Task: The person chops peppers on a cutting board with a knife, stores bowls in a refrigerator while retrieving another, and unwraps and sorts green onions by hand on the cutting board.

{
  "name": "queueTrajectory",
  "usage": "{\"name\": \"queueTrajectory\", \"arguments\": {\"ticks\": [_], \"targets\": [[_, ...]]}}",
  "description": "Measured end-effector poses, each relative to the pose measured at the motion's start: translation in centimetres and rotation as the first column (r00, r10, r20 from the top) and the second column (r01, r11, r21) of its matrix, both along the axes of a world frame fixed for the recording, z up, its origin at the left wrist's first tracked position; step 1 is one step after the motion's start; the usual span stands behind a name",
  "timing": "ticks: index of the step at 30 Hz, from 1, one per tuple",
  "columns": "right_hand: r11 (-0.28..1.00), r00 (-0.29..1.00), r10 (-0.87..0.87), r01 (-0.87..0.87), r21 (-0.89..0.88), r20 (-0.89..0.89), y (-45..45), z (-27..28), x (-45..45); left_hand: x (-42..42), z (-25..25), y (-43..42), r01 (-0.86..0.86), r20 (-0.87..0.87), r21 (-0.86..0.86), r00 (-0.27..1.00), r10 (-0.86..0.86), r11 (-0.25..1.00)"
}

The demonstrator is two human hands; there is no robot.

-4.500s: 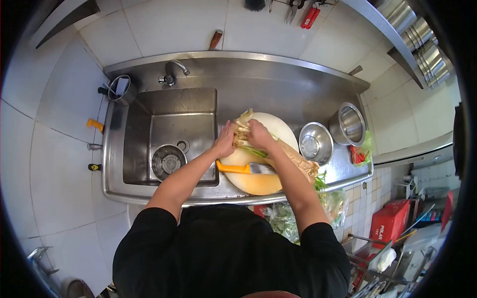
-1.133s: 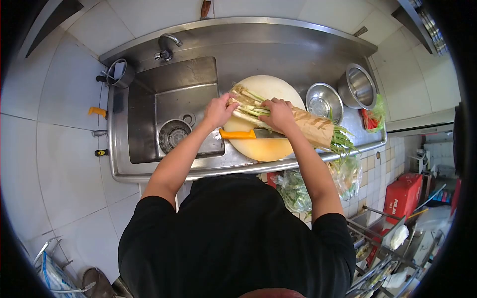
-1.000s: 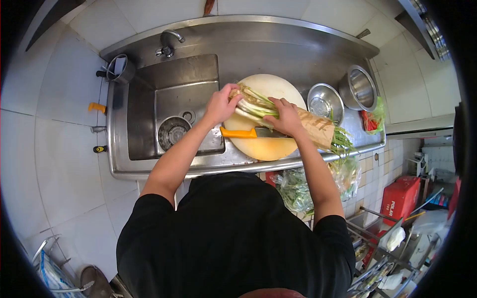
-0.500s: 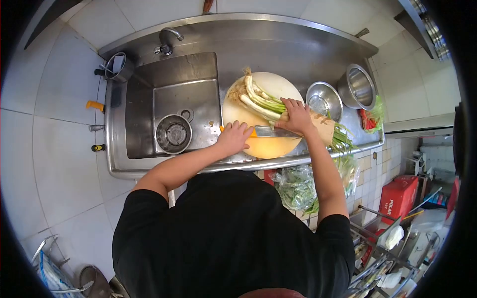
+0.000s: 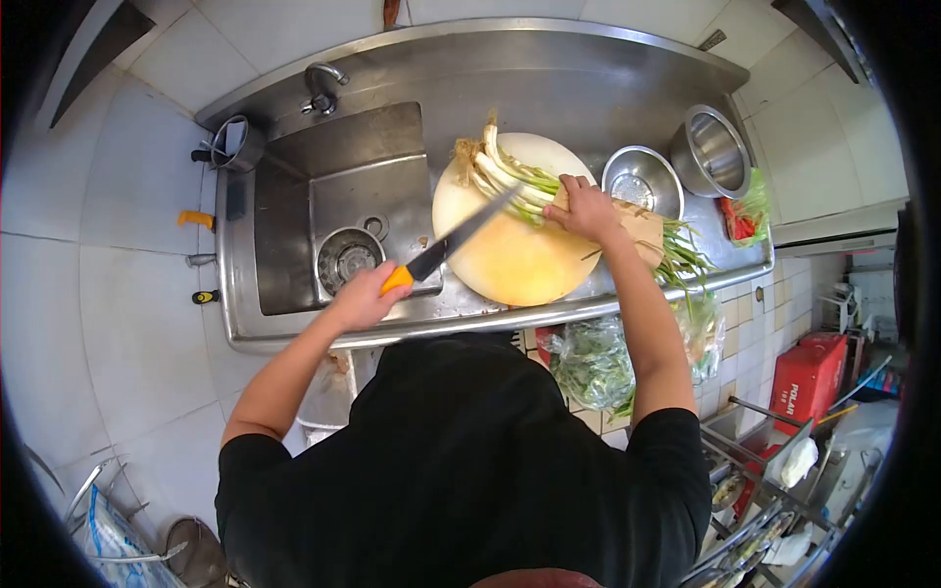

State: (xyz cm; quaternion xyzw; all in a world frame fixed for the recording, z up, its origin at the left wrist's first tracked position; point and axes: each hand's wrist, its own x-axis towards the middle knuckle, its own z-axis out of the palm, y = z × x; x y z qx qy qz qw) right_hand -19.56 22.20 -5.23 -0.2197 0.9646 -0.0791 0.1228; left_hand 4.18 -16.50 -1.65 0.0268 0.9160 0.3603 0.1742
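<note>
My left hand (image 5: 363, 299) is wrapped round the yellow handle of a knife (image 5: 453, 241). Its long blade points up and to the right, the tip overlapping the scallions (image 5: 497, 174) in view. The scallions lie on a round, yellowish cutting board (image 5: 524, 269), white root ends toward the far left and green tops hanging past the right side. My right hand (image 5: 586, 209) is closed over the middle of the bunch, where brown paper (image 5: 642, 230) wraps it. Whether the blade touches the scallions I cannot tell.
Left of the board is a steel sink (image 5: 284, 225) with a strainer (image 5: 348, 257) and a faucet (image 5: 321, 90). A perforated bowl (image 5: 642, 167) and a deeper steel bowl (image 5: 711, 152) stand at right. Bagged greens (image 5: 593, 363) sit below the counter's front edge.
My left hand has lifted the knife from the board's near side and drawn back left, swinging the blade from level to slanting up toward the scallions. My right hand stays on the bunch.
</note>
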Motion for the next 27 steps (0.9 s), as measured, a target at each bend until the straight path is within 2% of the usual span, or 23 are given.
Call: {"name": "queueTrajectory", "arguments": {"ticks": [3,6,9,10,14,18,21,24,27], "targets": [[0.995,0.996,-0.076,0.073,0.072,0.043,-2.1,0.3,0.9,-0.7,-2.3,4.4,-0.149,-0.118,-0.078,0.983,0.140,0.986],[0.984,0.984,-0.149,0.138,0.111,0.095,-4.5,0.2,3.0,-2.2,-2.6,8.5,-0.130,-0.096,-0.129,0.988,0.118,0.983],[0.982,0.993,-0.100,0.087,0.167,0.070,-4.9,2.3,5.2,-1.6,-2.7,11.2,-0.103,-0.054,-0.154,0.994,0.096,0.983],[0.980,0.985,-0.147,0.133,0.146,0.088,-5.1,2.0,5.0,-1.4,-2.7,11.7,-0.075,-0.019,-0.205,0.997,0.072,0.976],[0.976,0.974,-0.171,0.148,0.159,0.146,-4.9,1.3,4.2,0.1,-2.1,11.1,-0.072,-0.017,-0.230,0.997,0.070,0.971],[0.975,0.969,-0.180,0.153,0.160,0.170,-4.9,1.4,4.0,1.1,2.8,11.6,-0.030,0.162,-0.380,0.982,0.099,0.925],[0.977,0.971,-0.182,0.160,0.145,0.156,-5.1,0.7,4.0,0.0,-0.1,12.7,-0.038,0.151,-0.354,0.984,0.097,0.934],[0.976,0.975,-0.184,0.165,0.145,0.127,-5.0,0.7,4.4,-5.5,-1.2,15.7,-0.071,0.151,-0.327,0.980,0.126,0.942],[0.974,0.978,-0.181,0.163,0.156,0.107,-5.1,0.4,4.4,-8.8,-2.1,16.9,-0.017,0.163,-0.358,0.983,0.081,0.933]]}}
